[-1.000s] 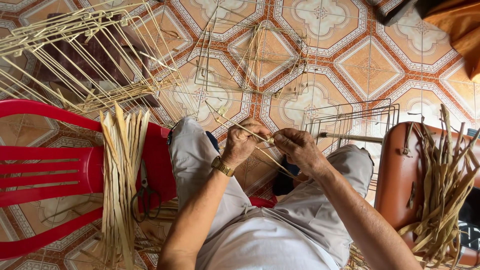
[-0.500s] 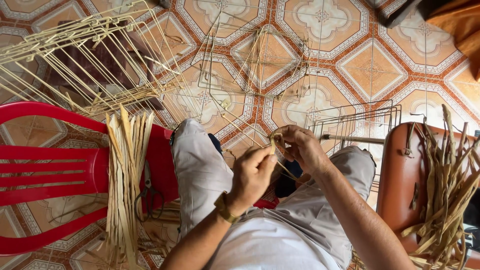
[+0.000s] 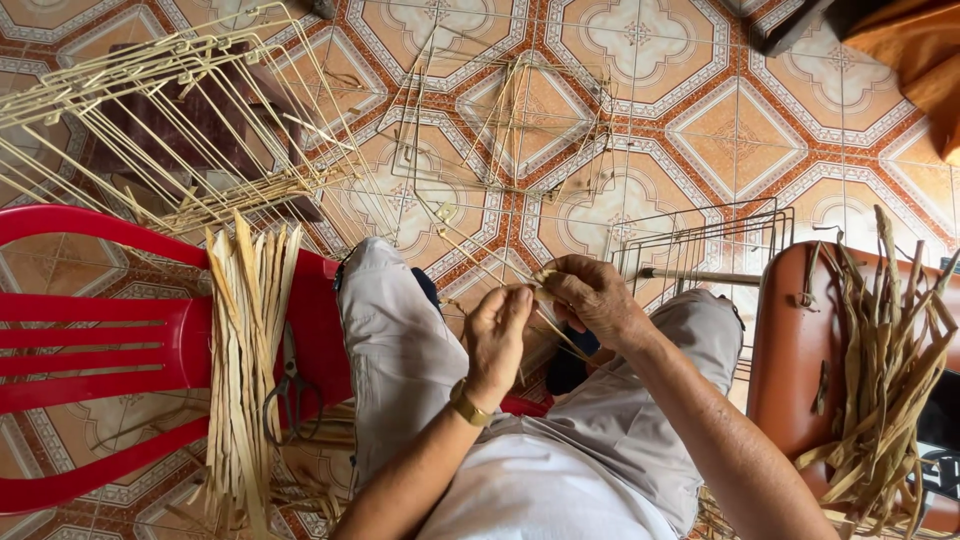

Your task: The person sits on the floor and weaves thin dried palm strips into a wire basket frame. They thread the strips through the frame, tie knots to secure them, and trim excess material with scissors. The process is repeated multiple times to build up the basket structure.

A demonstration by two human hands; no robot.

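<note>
Wire frames (image 3: 500,130) lie on the patterned tile floor (image 3: 740,140).

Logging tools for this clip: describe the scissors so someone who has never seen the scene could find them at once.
Start at the red plastic chair on the left of the view. A flat bundle of pale straw strips lies across its seat edge, and the scissors rest just right of that bundle, beside the person's grey trouser leg. They are the only dark metal item there, with looped handles.
</note>
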